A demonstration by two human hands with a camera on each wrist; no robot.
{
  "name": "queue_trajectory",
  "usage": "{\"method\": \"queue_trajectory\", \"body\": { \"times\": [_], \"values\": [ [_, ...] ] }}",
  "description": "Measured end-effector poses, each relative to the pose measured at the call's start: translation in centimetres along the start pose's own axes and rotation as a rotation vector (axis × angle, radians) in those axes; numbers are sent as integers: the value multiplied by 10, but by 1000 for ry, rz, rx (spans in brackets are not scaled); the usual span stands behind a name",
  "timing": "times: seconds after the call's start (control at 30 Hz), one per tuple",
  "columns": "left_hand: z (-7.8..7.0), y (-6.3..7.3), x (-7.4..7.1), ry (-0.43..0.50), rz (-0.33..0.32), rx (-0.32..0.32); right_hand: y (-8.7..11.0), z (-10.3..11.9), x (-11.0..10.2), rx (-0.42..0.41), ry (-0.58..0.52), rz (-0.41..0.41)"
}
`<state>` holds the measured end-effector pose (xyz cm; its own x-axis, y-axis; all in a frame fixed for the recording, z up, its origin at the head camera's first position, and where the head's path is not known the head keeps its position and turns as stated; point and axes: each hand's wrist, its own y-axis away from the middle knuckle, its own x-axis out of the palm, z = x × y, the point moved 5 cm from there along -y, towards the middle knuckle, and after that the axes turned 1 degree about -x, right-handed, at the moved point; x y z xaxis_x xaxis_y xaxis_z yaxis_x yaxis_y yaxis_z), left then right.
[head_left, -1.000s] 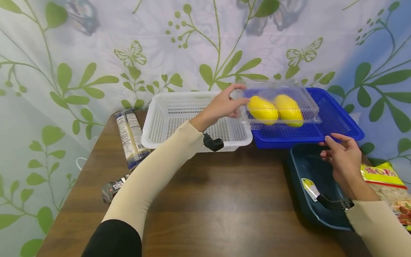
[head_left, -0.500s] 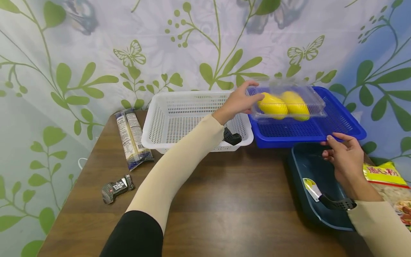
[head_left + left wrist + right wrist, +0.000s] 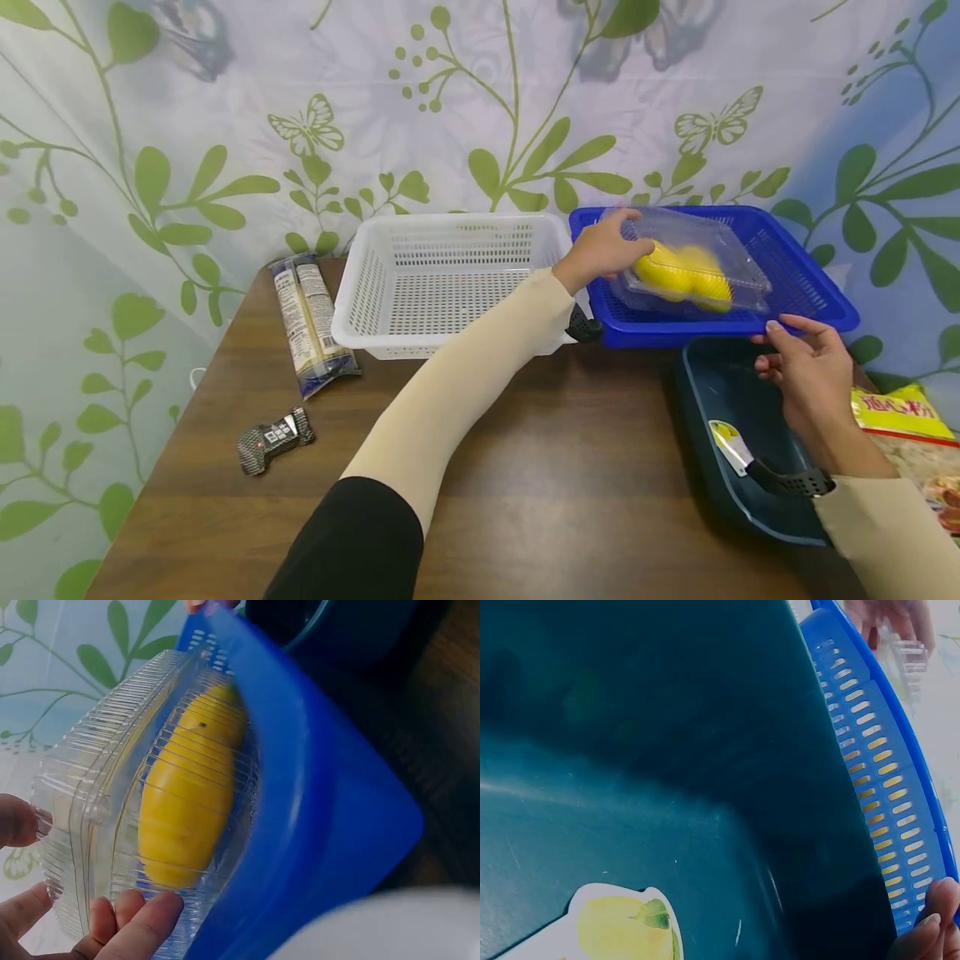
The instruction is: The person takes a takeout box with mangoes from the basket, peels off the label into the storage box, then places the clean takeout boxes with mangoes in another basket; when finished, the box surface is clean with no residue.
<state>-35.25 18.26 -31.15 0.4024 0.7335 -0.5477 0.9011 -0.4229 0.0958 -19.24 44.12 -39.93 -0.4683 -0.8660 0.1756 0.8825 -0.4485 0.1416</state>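
My left hand (image 3: 603, 244) grips the left end of a clear plastic clamshell box (image 3: 738, 254), thumb on the near side. Inside lie two yellow, mango-like fruits (image 3: 663, 271). The box is down within the blue basket (image 3: 813, 287), somewhat tilted; whether it touches the basket floor I cannot tell. In the left wrist view the ribbed box wall (image 3: 82, 787) and one yellow fruit (image 3: 187, 802) show beside the blue rim. At the basket's near right side, my right hand (image 3: 813, 379) pinches the rim between thumb and fingers (image 3: 941, 900).
A white basket (image 3: 390, 343) adjoins the blue one on the left. A dark teal basin (image 3: 693, 408) with a fruit-printed sticker (image 3: 727, 446) stands in front. Noodle packs (image 3: 311, 321) and a small dark packet (image 3: 273, 442) lie left. A yellow-topped food bag (image 3: 903, 412) is far right.
My left hand has carried the clamshell box rightward and then lowered it into the blue basket, turning it slightly. The right hand has stayed at the basket rim.
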Motion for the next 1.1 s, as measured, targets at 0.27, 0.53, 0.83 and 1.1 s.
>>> {"method": "queue_trajectory", "body": {
  "times": [0.27,0.53,0.83,1.1],
  "values": [
    [0,-4,24,-51,10,-24,4,-1,-8,2,-12,-24],
    [-1,-6,36,-209,71,-37,1,1,-5,3,-19,-16],
    [2,-13,41,-365,13,-41,0,2,2,-3,-20,-6],
    [0,-12,44,-618,-90,127,1,0,1,5,-8,1]
  ]
}}
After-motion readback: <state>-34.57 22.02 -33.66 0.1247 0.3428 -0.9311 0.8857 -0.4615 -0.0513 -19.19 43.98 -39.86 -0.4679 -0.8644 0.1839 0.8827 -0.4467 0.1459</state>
